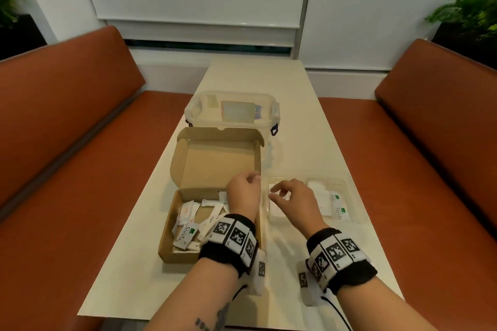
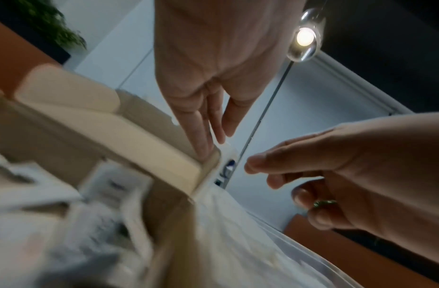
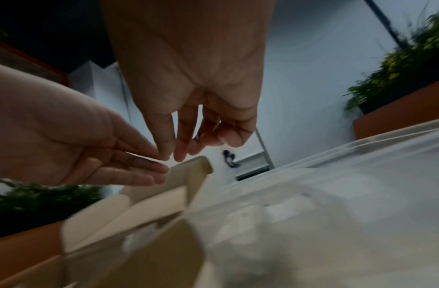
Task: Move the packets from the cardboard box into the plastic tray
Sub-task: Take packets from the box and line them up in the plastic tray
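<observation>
Left hand (image 1: 243, 191): hovers over the right rear corner of the box, fingers straight and close together in the left wrist view, holding nothing that shows.
Right hand (image 1: 291, 197): hangs over the left end of the tray, fingers loosely curled downward and slightly apart, nothing visible between them.
Table: long pale cream tabletop (image 1: 304, 121) between two orange-brown upholstered benches (image 1: 67, 126).
Container: clear plastic storage tub with blue side clips (image 1: 232, 110) stands at the far side, just behind the box lid.
Box: brown cardboard box with its hinged lid standing open (image 1: 212, 166) sits left of the tray, their sides just beside each other.
Tray: shallow clear plastic tray (image 1: 352, 196) lies right of the box; it holds several white packets, two of them printed "Stevia" with a green mark (image 1: 339, 207).
Packets in box: loose heap of white paper sachets (image 1: 192, 220) covers the box floor, one "Stevia" sachet near the front.
Plants: green potted foliage (image 1: 470, 8) at both far corners.
</observation>
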Demonstrator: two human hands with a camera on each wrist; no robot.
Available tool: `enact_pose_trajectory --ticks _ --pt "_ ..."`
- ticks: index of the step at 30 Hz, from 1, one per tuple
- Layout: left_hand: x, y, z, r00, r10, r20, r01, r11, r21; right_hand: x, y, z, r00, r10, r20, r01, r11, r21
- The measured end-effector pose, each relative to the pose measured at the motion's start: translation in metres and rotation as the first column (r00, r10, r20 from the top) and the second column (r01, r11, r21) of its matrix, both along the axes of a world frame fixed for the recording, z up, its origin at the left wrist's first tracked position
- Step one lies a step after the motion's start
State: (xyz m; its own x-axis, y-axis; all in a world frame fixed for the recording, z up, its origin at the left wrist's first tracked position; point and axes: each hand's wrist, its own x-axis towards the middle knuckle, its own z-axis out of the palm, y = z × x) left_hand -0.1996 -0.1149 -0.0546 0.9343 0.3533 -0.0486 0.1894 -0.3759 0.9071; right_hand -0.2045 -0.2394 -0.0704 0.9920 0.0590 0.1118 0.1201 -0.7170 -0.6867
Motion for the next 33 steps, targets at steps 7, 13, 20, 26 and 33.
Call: enact_pose_trajectory --ticks 7,13,20,26,33 --pt "-0.021 0.103 -0.009 0.966 0.199 -0.163 -0.164 0.965 0.207 -0.025 0.082 0.004 0.983 0.148 -0.110 -0.147 0.989 0.021" --pt "-0.034 0.153 -0.037 0.960 0.141 -0.243 -0.085 0.970 0.228 -0.032 0.124 -0.012 0.944 0.179 -0.277 -0.242 0.947 -0.212" --pt "-0.038 0.157 -0.049 0.978 0.079 -0.193 -0.018 0.954 0.300 -0.024 0.117 -0.022 0.909 0.096 -0.405 -0.293 0.839 -0.459" --pt "-0.035 0.156 -0.050 0.966 0.104 -0.236 -0.034 0.958 0.286 -0.023 0.124 -0.027 0.872 -0.016 -0.489 -0.280 0.803 -0.525" --pt "-0.035 0.153 -0.049 0.960 0.122 -0.251 -0.045 0.956 0.290 -0.030 0.132 -0.030 0.831 -0.123 -0.543 -0.225 0.818 -0.529"
